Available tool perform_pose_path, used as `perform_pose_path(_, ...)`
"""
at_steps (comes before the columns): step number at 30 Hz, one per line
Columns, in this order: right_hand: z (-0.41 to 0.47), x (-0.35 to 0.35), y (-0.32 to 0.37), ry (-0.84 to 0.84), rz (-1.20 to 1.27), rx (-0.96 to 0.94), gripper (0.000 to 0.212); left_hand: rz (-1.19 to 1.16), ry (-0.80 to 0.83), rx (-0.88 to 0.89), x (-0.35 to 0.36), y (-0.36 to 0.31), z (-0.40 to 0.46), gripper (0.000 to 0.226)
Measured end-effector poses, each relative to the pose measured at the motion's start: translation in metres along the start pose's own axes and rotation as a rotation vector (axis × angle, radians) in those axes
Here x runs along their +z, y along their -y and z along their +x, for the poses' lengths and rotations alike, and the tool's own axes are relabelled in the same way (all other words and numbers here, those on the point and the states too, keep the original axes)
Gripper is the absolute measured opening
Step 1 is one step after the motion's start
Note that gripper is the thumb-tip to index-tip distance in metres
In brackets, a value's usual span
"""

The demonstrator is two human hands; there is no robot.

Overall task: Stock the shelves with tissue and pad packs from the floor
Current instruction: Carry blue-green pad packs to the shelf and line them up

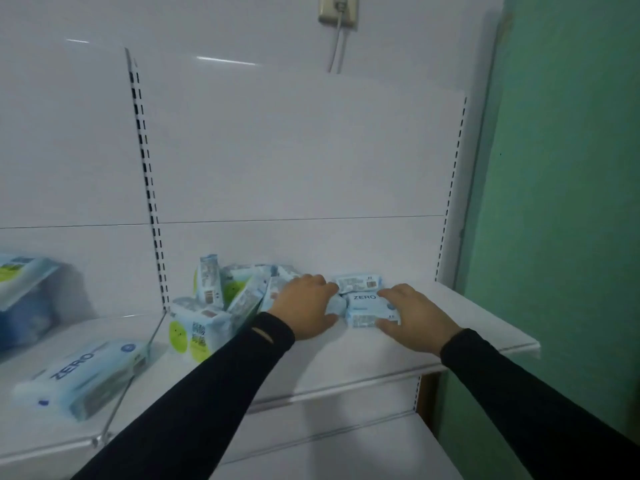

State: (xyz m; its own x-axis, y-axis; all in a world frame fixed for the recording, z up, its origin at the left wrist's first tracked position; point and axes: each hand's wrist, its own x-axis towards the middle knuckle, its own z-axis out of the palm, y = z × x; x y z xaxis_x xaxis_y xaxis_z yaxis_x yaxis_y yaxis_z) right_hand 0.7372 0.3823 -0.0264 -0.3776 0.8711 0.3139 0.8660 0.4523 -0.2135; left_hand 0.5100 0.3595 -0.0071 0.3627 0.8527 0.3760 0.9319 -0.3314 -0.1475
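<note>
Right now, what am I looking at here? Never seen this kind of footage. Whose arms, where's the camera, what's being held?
There is no machine: a person in black sleeves stocks a white metal shelf. The single picture comes from a camera worn on the head, looking forward and down. The left hand and right hand reach to the back of the shelf and curl around a small stack of pale blue plastic-wrapped packs, one marked ZERO. Left of them sits a loose pile of similar blue packs with green stickers. On the neighbouring shelf lies a longer blue ZERO pack. A green wall stands to the right.
</note>
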Motion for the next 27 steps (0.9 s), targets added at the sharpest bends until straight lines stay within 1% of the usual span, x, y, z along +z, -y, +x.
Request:
perform_pose_path(3, 0.026, 0.013, -0.018, 0.065, -0.012, -0.034, 0.068, 0.095, 0.065, -0.002, 0.019, -0.009, 0.03, 0.045)
perform_pose_path(7, 0.065, 0.051, -0.059, 0.147, 0.011, -0.12, 0.075, 0.335, 0.226, -0.148, 0.042, -0.005, 0.062, 0.049)
perform_pose_path(9, 0.079, 0.07, -0.076, 0.164, 0.031, -0.137, 0.081, 0.463, 0.274, -0.196, 0.053, -0.004, 0.074, 0.042)
perform_pose_path(10, 0.075, 0.066, -0.071, 0.159, 0.039, -0.149, 0.083, 0.508, 0.295, -0.206, 0.058, -0.004, 0.078, 0.038)
perform_pose_path(11, 0.075, 0.065, -0.069, 0.142, 0.057, -0.151, 0.081, 0.542, 0.31, -0.206, 0.061, -0.004, 0.082, 0.035)
perform_pose_path(13, 0.072, 0.06, -0.066, 0.106, 0.056, -0.151, 0.066, 0.578, 0.308, -0.188, 0.062, -0.005, 0.084, 0.029)
perform_pose_path(15, 0.068, 0.053, -0.065, 0.084, 0.05, -0.163, 0.053, 0.56, 0.306, -0.156, 0.056, -0.007, 0.08, 0.028)
perform_pose_path(17, 0.059, 0.041, -0.067, 0.098, 0.066, -0.171, 0.047, 0.488, 0.32, -0.111, 0.043, -0.01, 0.075, 0.028)
perform_pose_path(18, 0.053, 0.032, -0.067, 0.106, 0.08, -0.184, 0.043, 0.402, 0.323, -0.1, 0.035, -0.009, 0.072, 0.027)
perform_pose_path(21, 0.029, 0.002, -0.066, 0.062, 0.148, -0.163, 0.031, -0.03, 0.255, -0.121, 0.006, -0.009, 0.06, 0.026)
perform_pose_path(23, 0.011, -0.018, -0.063, -0.031, 0.204, -0.088, 0.024, -0.209, 0.188, -0.111, -0.01, -0.009, 0.053, 0.025)
perform_pose_path(25, -0.008, -0.035, -0.059, -0.12, 0.235, 0.017, 0.025, -0.316, 0.112, -0.108, -0.017, -0.012, 0.047, 0.027)
perform_pose_path(27, -0.028, -0.049, -0.053, -0.17, 0.241, 0.113, 0.025, -0.423, 0.047, -0.117, -0.016, -0.017, 0.045, 0.027)
